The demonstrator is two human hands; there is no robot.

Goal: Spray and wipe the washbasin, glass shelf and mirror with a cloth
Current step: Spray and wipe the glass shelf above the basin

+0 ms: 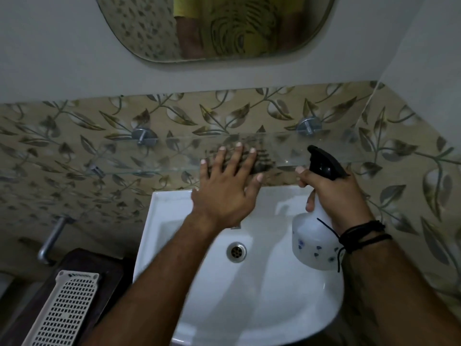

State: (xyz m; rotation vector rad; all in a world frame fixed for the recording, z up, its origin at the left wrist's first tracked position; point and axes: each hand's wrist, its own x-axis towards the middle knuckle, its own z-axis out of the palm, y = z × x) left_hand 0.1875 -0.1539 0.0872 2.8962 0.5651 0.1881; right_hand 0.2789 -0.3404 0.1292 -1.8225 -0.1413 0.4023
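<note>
A glass shelf (149, 158) runs along the tiled wall above the white washbasin (249, 283). My left hand (224, 186) lies flat with straight, spread fingers on a dark striped cloth (262, 158) that rests on the shelf's middle. My right hand (331, 193) grips the neck of a white spray bottle (314, 243) with a black trigger head (324, 162), held over the basin's right side, nozzle toward the shelf. An oval mirror (149, 28) hangs on the wall above.
Two metal brackets (143, 137) (308, 126) hold the shelf. The basin drain (236, 252) sits mid-bowl. A metal tap pipe (51, 240) sticks out of the wall at left, above a white perforated basket (67, 313) on a dark stand. A side wall closes in on the right.
</note>
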